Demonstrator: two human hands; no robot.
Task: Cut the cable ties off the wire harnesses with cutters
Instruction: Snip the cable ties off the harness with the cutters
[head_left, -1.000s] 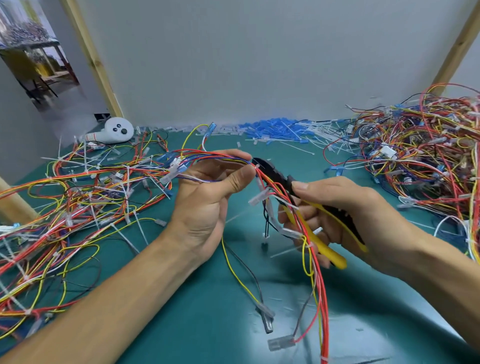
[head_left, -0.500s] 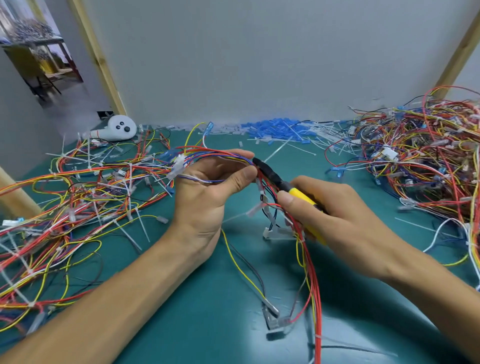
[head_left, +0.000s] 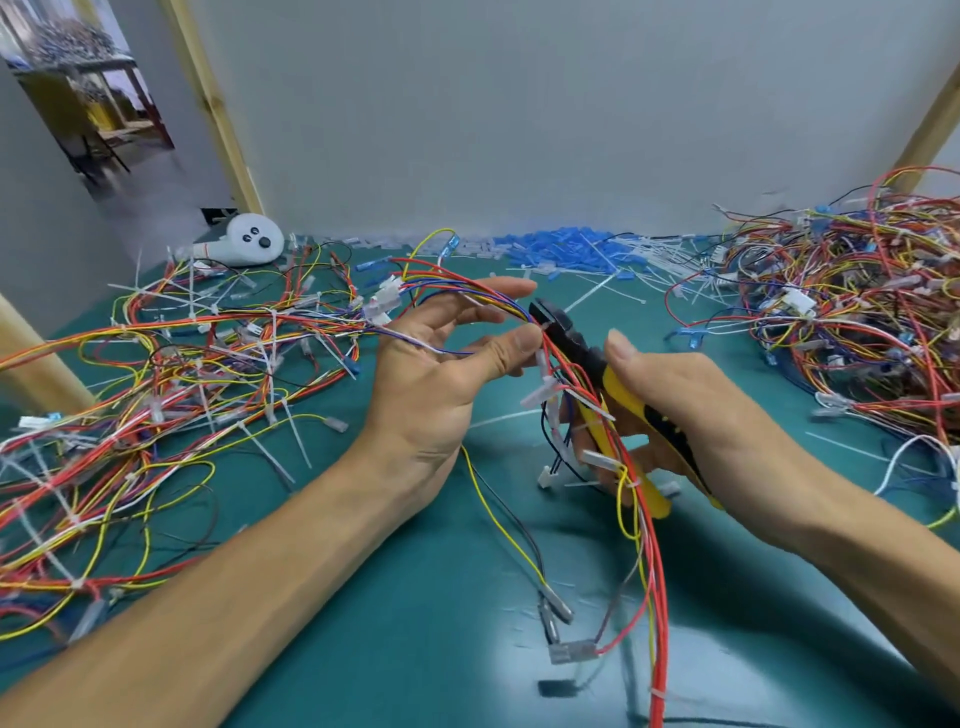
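White device (head_left: 249, 241) is lying beyond the left hand (head_left: 436, 374); blue heap (head_left: 566, 254) is lying beyond the right hand (head_left: 691, 410), on teal mat (head_left: 415, 623).

I had the left hand (head_left: 441, 379) pinching the harness (head_left: 650, 545) between thumb and fingers, and the right hand (head_left: 696, 415) gripping the cutters (head_left: 615, 387), their dark tip just beside the left thumb. On the mat (head_left: 415, 649) lay a left pile (head_left: 156, 374) and a right pile (head_left: 857, 322) of wires.

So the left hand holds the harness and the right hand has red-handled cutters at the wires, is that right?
Not quite. The head view shows the cutters have yellow and black handles, not red. The rest stands: the left hand holds the harness and the right hand has the cutters at the wires.
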